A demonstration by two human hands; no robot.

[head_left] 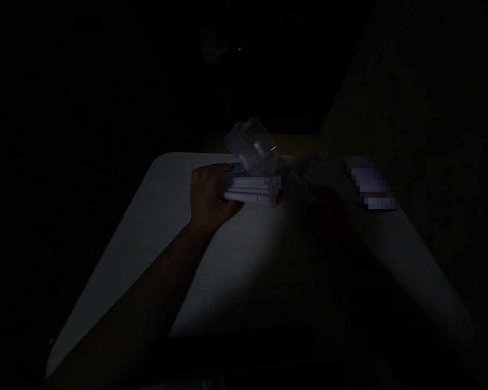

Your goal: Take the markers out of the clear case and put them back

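On the table, my left hand (209, 192) is wrapped round a clear plastic box of white-barrelled marker pens (248, 189). The pens lie sideways, with red and blue ends toward the right. The box's see-through lid (252, 146) stands tilted up behind them. My right hand (329, 200) is in deep shadow to the right of the box, close to several loose pens (315, 173) on the table. Its fingers are too dark to make out, so whether it grips a pen does not show.
A phone (372, 187) with a lit, blurred screen lies at the table's right edge. The pale table (146, 233) has rounded corners. A wall (410, 97) rises beyond it at right. Most of the room is too dark to see.
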